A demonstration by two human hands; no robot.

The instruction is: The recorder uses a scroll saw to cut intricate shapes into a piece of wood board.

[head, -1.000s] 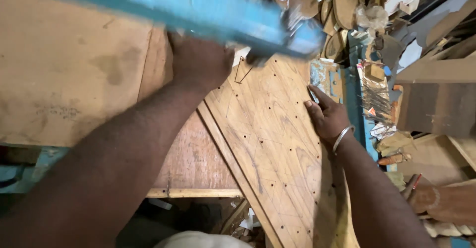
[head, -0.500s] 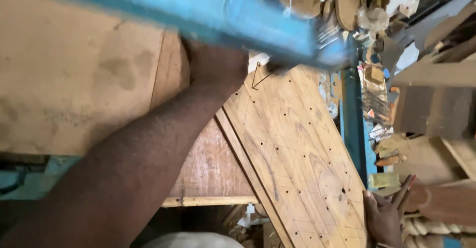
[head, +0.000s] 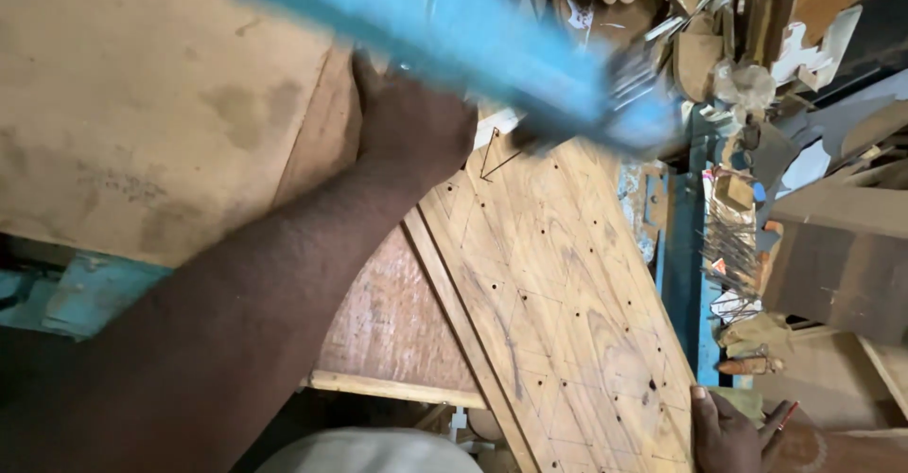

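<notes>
Now my left hand (head: 411, 128) presses flat, clasping nothing, on the 12 o'clock end of the long pale plywood board with drilled holes and pencilled grid (head: 567, 312), whose length runs toward 5 o'clock, where my right hand (head: 733, 433) rests half-curled at its corner.

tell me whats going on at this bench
A person is at a workbench with a drilled wooden board marked with pencil lines. The left hand rests at the board's top end, under a blurred blue arm of a machine. The right hand is at the board's lower corner. Wood offcuts are piled on the right.
</notes>
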